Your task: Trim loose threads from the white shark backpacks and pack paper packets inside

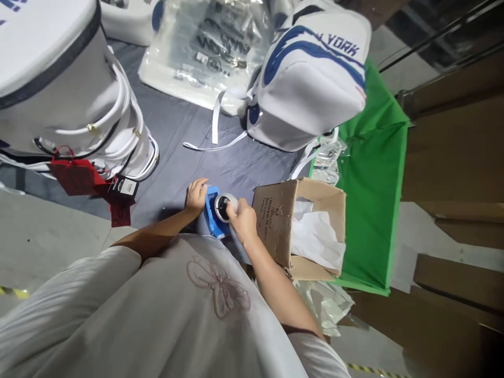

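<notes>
Tape dispenser (216, 215): one | hands: right (241, 218) grips it, left (196, 196) curled, touching

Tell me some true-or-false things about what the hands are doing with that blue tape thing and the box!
1. Both hands are on the blue tape dispenser. True: the left hand rests on its left side and the right hand grips the tape roll.
2. The cardboard box is taped shut. False: its flaps are open and white paper shows inside.
3. The box sits to the right of the dispenser. True.
4. The white bag with blue lettering lies on the floor. False: it stands on the grey table cover, behind the hands.
5. The cloth beside the box is red. False: it is green.
</notes>
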Motion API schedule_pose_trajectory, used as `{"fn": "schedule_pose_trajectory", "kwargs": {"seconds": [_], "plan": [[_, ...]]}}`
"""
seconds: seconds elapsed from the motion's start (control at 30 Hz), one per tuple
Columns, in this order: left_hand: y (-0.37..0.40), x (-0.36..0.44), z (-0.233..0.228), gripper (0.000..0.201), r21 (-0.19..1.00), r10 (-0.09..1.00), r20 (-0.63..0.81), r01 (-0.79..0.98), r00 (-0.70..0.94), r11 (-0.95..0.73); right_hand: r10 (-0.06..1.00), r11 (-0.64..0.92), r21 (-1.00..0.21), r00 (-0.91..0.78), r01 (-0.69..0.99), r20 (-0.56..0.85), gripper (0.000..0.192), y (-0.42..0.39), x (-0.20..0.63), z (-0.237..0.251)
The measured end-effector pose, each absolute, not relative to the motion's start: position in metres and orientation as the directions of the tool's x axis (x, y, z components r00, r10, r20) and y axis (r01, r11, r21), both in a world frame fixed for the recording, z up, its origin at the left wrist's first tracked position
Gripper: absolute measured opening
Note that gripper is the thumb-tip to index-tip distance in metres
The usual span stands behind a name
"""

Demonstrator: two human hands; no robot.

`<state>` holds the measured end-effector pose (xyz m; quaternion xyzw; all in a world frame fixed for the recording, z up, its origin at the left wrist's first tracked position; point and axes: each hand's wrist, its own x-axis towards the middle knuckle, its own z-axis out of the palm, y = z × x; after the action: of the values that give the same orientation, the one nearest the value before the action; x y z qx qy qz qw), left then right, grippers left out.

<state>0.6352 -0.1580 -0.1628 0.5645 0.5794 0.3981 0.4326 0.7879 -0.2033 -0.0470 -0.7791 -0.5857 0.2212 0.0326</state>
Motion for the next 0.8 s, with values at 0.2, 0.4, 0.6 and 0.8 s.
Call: {"fn": "schedule_pose_trajectory", "kwargs": {"seconds": [0.2,0.4,0.6,0.8], "plan": [[-0.177,0.645,-0.122,0.050,0.935,0.910,-0.289,-0.116,0.297,0.335,0.941,-0.329,-0.717,0.277,0.614,-0.194,0.036,-0.215,0.795,-0.039],[-0.187,0.658,-0.107,0.050,0.854,0.883,-0.396,-0.252,0.250,0.455,0.905,-0.391,-0.831,0.329,0.396,-0.270,0.043,-0.226,0.788,-0.051],[-0.188,0.658,-0.092,0.050,0.768,0.833,-0.489,-0.325,0.260,0.552,0.864,-0.452,-0.873,0.331,0.181,-0.379,0.049,-0.237,0.781,-0.049],[-0.188,0.662,-0.090,0.040,0.838,0.852,-0.447,-0.205,0.273,0.505,0.856,-0.440,-0.891,0.351,0.111,-0.380,0.052,-0.241,0.784,-0.043]]}}
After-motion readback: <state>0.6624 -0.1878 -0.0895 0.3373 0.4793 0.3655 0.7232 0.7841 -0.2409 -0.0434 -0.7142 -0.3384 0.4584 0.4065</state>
